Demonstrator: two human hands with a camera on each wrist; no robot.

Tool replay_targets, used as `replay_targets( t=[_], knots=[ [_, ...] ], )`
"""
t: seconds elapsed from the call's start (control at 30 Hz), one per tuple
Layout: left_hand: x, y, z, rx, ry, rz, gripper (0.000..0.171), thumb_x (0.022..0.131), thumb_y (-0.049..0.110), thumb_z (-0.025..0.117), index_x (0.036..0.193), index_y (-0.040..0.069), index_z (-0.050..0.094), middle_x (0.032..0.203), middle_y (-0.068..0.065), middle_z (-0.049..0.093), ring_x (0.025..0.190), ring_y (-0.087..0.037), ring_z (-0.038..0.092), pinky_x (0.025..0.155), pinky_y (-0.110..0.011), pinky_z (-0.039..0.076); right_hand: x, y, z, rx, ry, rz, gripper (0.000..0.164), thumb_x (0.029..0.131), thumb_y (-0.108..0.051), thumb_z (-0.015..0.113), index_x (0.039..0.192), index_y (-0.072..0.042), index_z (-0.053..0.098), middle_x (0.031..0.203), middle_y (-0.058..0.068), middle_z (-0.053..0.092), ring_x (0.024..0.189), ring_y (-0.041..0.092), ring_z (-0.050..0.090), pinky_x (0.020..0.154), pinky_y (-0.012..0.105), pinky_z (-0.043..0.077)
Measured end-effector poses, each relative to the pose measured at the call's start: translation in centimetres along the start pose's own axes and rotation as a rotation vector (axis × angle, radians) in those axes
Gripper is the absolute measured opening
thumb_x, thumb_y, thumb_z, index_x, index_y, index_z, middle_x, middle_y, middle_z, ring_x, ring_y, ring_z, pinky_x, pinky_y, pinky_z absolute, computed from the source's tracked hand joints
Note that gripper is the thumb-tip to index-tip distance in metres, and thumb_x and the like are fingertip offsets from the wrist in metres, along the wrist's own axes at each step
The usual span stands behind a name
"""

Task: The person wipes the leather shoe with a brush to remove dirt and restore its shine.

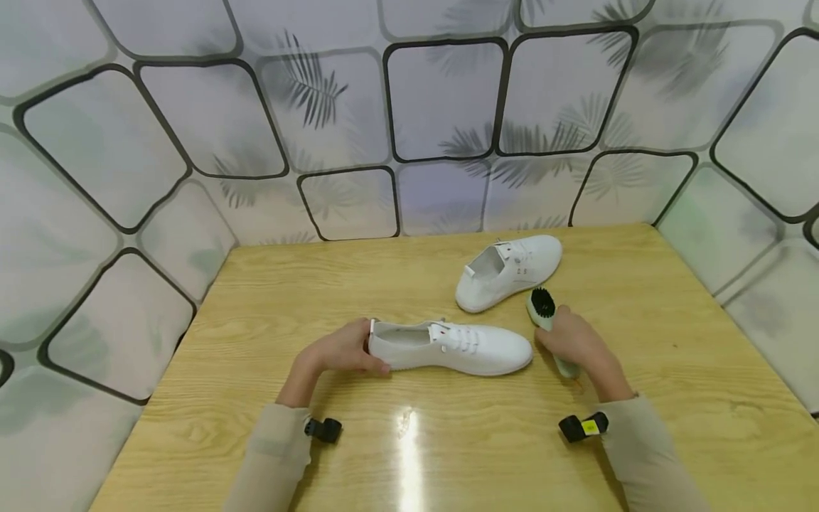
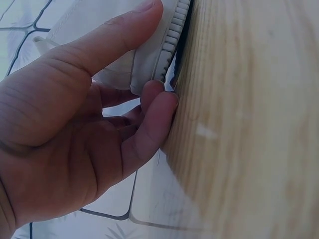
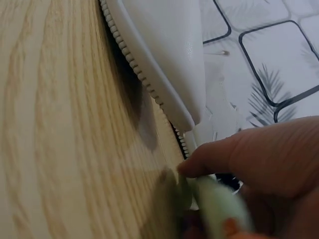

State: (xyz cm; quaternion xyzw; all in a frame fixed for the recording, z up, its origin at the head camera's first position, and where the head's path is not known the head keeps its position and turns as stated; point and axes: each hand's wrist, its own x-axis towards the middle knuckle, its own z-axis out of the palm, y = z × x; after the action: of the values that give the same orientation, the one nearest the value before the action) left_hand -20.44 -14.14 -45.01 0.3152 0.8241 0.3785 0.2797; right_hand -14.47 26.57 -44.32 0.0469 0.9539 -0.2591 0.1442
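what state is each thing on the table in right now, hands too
near shoe: upright, laced, toe pointing toward the right hand, heel held
far shoe: upright on the table, laced, untouched by either hand
brush: held, dark bristles facing up
left hand: gripping the near shoe's heel
right hand: gripping the brush, just beyond the near shoe's toe

White lace-up shoe [image 1: 476,351] is lying sole-down on table [image 1: 256,320], toe pointing right, left hand [image 1: 345,347] gripping heel. Pale green brush [image 1: 543,322], black bristles facing up, is slanting just beside shoe's toe, right hand [image 1: 572,340] gripping it.
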Motion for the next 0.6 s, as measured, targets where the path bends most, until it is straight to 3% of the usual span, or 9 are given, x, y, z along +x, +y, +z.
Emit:
replay_targets(
  t=[0.13, 0.27, 0.4, 0.53, 0.6],
  knots=[
    [0.1, -0.1, 0.0, 0.019, 0.013, 0.009, 0.051, 0.081, 0.022, 0.085, 0.12, 0.006, 0.057, 0.098, -0.003, 0.065, 0.072, -0.014, 0.058, 0.062, -0.03, 0.051, -0.3, -0.6, -0.1, -0.124, -0.007, 0.022, 0.046, 0.093, -0.03, 0.055, 0.104, 0.015, 0.053, 0.083, 0.02, 0.059, 0.067, 0.026, 0.056, 0.053, 0.036, 0.046],
    [-0.1, -0.3, -0.1, 0.041, 0.034, 0.034, 0.053, 0.08, 0.023, 0.085, 0.121, 0.006, 0.057, 0.106, -0.002, 0.064, 0.086, -0.015, 0.057, 0.072, -0.03, 0.049, -0.4, -1.1, 0.1, -0.17, -0.011, 0.022, 0.036, 0.093, -0.033, 0.059, 0.088, 0.003, 0.06, 0.075, 0.013, 0.058, 0.062, 0.024, 0.055, 0.05, 0.035, 0.044],
    [-0.4, -0.2, -0.2, 0.051, 0.035, 0.032, 0.056, 0.08, 0.023, 0.086, 0.123, 0.004, 0.056, 0.11, -0.005, 0.064, 0.091, -0.017, 0.057, 0.077, -0.032, 0.049, -0.8, -1.5, 0.1, -0.17, -0.016, 0.006, 0.038, 0.094, -0.037, 0.061, 0.088, 0.001, 0.06, 0.075, 0.011, 0.057, 0.062, 0.023, 0.054, 0.05, 0.034, 0.043],
    [-0.5, 0.1, -0.2, 0.053, 0.038, 0.024, 0.055, 0.079, 0.022, 0.086, 0.121, 0.003, 0.056, 0.109, -0.006, 0.064, 0.091, -0.017, 0.056, 0.077, -0.032, 0.048, -1.4, -1.8, -1.0, -0.184, -0.039, -0.008, 0.042, 0.095, -0.043, 0.061, 0.076, -0.004, 0.058, 0.067, 0.007, 0.054, 0.057, 0.02, 0.053, 0.049, 0.031, 0.041],
    [-0.4, 0.3, -0.2, 0.06, 0.035, 0.022, 0.055, 0.08, 0.021, 0.085, 0.123, 0.003, 0.056, 0.11, -0.006, 0.064, 0.091, -0.017, 0.056, 0.077, -0.032, 0.049, -2.1, -1.8, -2.2, -0.186, -0.029, -0.025, 0.05, 0.095, -0.047, 0.06, 0.089, 0.003, 0.063, 0.078, 0.018, 0.063, 0.067, 0.03, 0.062, 0.056, 0.038, 0.049]
  ],
)
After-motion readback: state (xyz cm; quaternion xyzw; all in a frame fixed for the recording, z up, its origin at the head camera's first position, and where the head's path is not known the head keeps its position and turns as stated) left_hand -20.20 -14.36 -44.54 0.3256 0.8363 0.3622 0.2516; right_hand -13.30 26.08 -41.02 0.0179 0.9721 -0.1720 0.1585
